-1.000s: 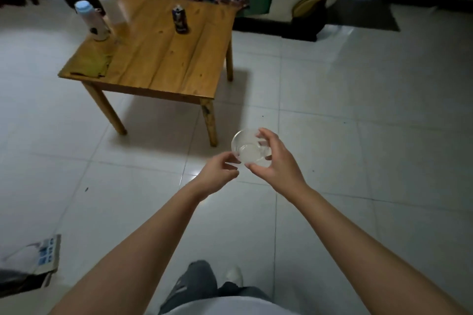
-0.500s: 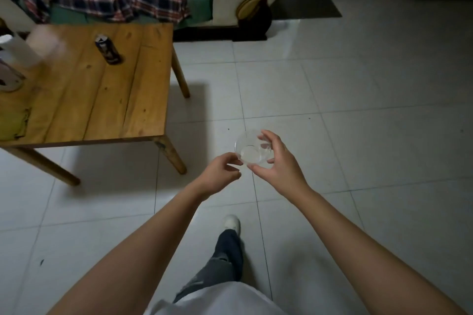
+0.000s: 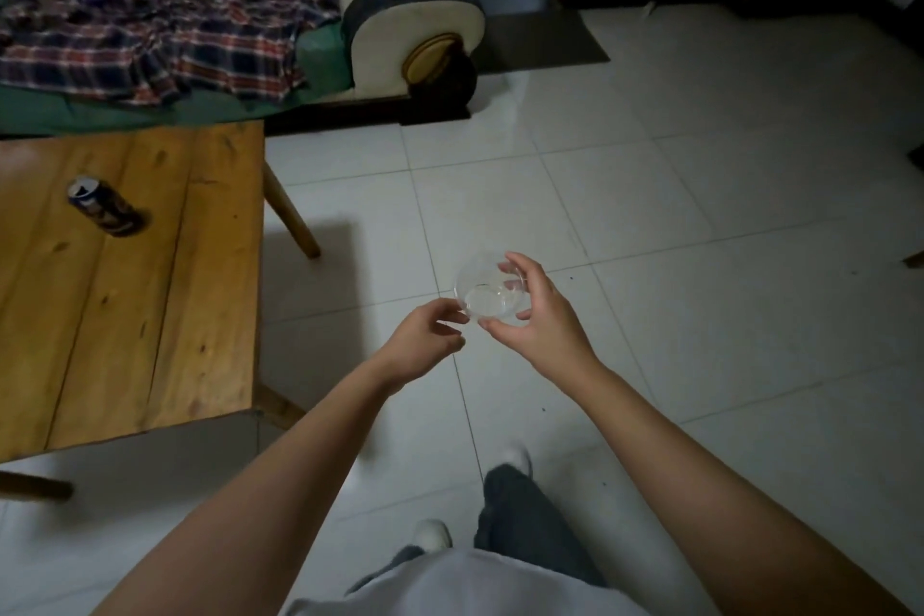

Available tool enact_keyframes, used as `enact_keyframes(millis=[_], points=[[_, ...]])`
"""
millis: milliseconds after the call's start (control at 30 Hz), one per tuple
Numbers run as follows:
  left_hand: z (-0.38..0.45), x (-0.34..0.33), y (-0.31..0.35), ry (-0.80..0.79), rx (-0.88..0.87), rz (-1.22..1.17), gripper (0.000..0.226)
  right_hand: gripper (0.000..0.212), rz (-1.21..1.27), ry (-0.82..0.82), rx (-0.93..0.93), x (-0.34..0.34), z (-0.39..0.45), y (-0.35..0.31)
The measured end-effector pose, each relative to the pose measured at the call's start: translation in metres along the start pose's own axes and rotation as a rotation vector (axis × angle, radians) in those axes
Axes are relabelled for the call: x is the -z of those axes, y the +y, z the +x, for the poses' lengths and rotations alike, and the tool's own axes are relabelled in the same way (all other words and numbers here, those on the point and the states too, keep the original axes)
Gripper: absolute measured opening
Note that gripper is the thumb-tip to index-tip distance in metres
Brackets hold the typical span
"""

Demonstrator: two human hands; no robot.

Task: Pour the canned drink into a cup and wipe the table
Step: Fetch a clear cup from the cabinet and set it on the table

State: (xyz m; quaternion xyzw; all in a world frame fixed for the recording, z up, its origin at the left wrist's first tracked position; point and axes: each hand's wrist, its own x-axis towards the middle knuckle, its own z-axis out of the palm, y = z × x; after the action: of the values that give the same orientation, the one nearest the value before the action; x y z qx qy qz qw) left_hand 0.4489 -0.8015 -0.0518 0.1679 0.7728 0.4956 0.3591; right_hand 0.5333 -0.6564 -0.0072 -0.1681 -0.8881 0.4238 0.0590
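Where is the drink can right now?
In the head view, the can stands on the wooden table at the left, in front of the sofa.

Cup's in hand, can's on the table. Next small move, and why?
Probably carry the clear cup left and set it on the wooden table near the can. The right hand holds the cup over the floor, the left hand touches its rim, and the can stands upright, unheld.
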Motion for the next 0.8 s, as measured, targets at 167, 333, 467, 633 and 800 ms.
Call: enact_keyframes(millis=[167, 333, 467, 633, 800], points=[[0.070, 0.014, 0.017, 0.039, 0.017, 0.008, 0.041, 0.077, -0.007, -0.050, 0.037, 0.012, 0.077, 0.016], [0.155, 0.029, 0.051, 0.130, 0.028, -0.022, 0.041, 0.077, 0.004, -0.115, 0.088, 0.036, 0.180, 0.033], [0.202, 0.039, 0.074, 0.209, 0.054, -0.081, 0.041, 0.076, -0.001, -0.169, 0.139, 0.052, 0.248, 0.037], [0.241, 0.061, 0.091, 0.301, 0.094, -0.135, 0.041, 0.076, -0.004, -0.291, 0.204, 0.056, 0.320, 0.030], [0.262, 0.092, 0.087, 0.397, 0.142, -0.174, 0.042, 0.079, -0.049, -0.420, 0.287, 0.032, 0.374, 0.015]])
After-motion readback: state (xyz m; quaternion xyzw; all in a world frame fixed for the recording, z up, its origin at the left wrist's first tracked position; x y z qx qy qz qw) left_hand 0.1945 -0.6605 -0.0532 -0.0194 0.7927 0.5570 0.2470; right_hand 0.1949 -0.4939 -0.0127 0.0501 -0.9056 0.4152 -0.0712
